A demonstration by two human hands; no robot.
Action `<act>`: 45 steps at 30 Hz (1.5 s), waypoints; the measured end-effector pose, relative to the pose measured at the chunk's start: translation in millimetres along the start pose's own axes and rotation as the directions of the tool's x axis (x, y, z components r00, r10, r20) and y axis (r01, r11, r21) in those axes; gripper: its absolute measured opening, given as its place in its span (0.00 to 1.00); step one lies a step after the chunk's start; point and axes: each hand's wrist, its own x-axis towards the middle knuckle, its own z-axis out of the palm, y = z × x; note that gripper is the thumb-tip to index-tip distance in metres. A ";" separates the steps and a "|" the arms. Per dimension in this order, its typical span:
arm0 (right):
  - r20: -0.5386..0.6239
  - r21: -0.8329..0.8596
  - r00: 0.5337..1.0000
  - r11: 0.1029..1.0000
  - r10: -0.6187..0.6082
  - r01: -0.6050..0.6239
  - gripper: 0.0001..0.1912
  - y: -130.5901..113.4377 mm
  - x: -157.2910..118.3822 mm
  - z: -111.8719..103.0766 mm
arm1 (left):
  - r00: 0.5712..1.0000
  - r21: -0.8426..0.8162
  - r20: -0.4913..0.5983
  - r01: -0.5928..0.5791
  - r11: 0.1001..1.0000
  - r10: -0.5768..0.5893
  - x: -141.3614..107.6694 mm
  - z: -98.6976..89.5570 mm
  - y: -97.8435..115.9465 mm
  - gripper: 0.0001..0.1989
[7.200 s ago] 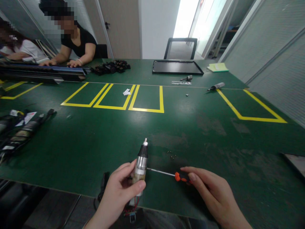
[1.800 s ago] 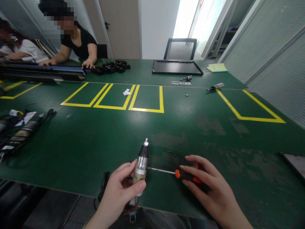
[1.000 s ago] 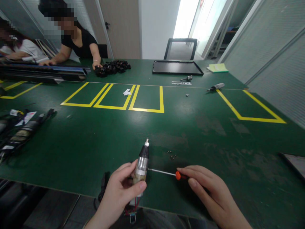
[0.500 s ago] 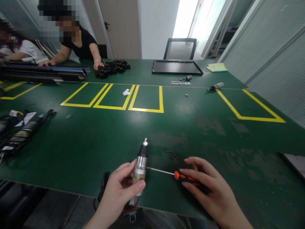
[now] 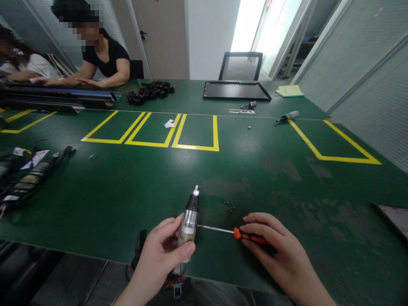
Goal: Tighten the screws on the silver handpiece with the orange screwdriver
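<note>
My left hand is closed around the body of an electric screwdriver, its black nose and metal bit end pointing away from me. Red wires and a small part hang from its near end, by the table edge. In my right hand is a hand screwdriver with a red and black handle, gripped between thumb and fingers. Its thin shaft points left, and the tip meets or nearly meets the electric screwdriver's metal collar. Several small screws lie on the green table just beyond the shaft.
At left lie more electric screwdrivers with cables. Across the table are a pile of black parts, a black-framed panel, a yellow-green notepad and another electric screwdriver. Two people sit at the far left behind long dark strips.
My right fingers have closed in on the screwdriver's handle from a looser, more spread pose. The electric screwdriver has barely shifted. A co-worker's hand has left the black pile and moved left.
</note>
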 end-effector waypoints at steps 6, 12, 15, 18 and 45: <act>0.017 0.005 0.999 1.000 0.027 -0.027 0.09 0.3 -0.3 0.9 | 1.000 -0.041 0.004 -0.009 0.999 0.009 -0.5 -2.0 -2.9 0.22; -0.131 0.109 0.970 0.976 0.204 -0.191 0.10 4.3 -6.7 2.2 | 1.000 -0.061 0.018 -0.006 0.998 0.007 0.2 -4.8 -7.6 0.22; -0.143 0.236 0.960 0.950 0.241 -0.204 0.11 3.0 -5.8 1.9 | 1.000 -0.077 0.017 0.002 0.997 0.000 0.0 -4.4 -8.9 0.22; 0.009 0.231 0.969 0.942 0.248 -0.243 0.14 -9.7 2.7 2.0 | 0.999 -0.084 0.032 0.010 0.996 -0.008 -0.3 -4.0 -7.6 0.22; 0.342 0.032 0.881 0.933 0.327 -0.359 0.06 -86.0 62.9 54.7 | 0.983 -0.081 0.166 -0.065 0.995 0.077 7.1 -8.9 -19.3 0.24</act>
